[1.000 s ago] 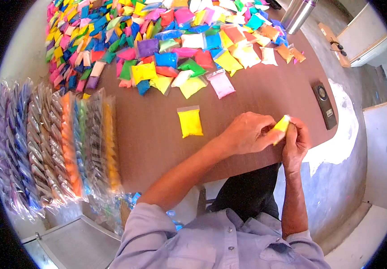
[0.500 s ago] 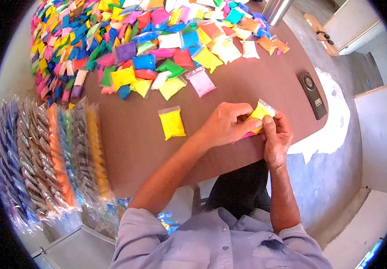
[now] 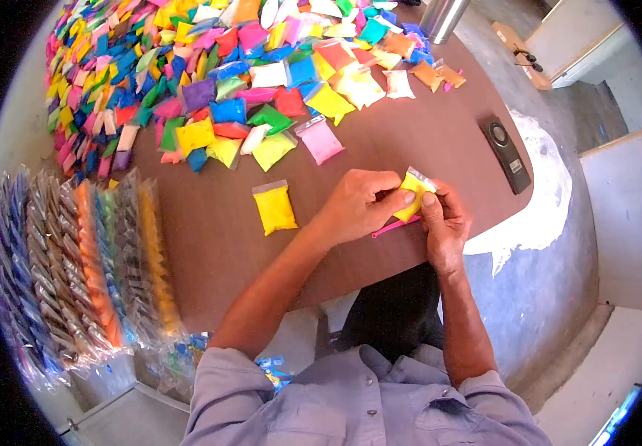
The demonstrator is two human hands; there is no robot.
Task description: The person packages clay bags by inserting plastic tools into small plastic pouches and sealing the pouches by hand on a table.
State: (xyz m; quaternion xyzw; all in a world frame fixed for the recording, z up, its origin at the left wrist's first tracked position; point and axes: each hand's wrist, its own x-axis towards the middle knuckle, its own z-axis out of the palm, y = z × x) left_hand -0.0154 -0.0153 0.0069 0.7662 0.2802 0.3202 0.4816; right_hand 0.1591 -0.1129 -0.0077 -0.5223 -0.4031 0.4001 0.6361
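Note:
Between my two hands, just above the table's front edge, is a small yellow packet point(image 3: 412, 195) in a clear plastic bag. My left hand point(image 3: 365, 204) pinches its left side with thumb and fingers. On the other side, my right hand point(image 3: 447, 223) grips the packet, its thumb pressed on the front. Under the hands lies a thin pink stick point(image 3: 395, 227), partly covered by them. Another yellow packet point(image 3: 275, 208) rests flat on the table, left of my left hand. A pink packet point(image 3: 320, 141) lies farther back, at the edge of the pile.
A big heap of coloured packets point(image 3: 209, 97) covers the back and left of the brown table point(image 3: 224, 275). Long clear bags point(image 3: 75, 260) of coloured items stand at the left. A dark device point(image 3: 507, 156) lies by the right edge; a metal cylinder point(image 3: 443, 18) stands behind.
The view has shifted slightly, so the table things sit a little farther left. Both hands keep hold of the yellow packet, and more of the pink stick shows beneath them.

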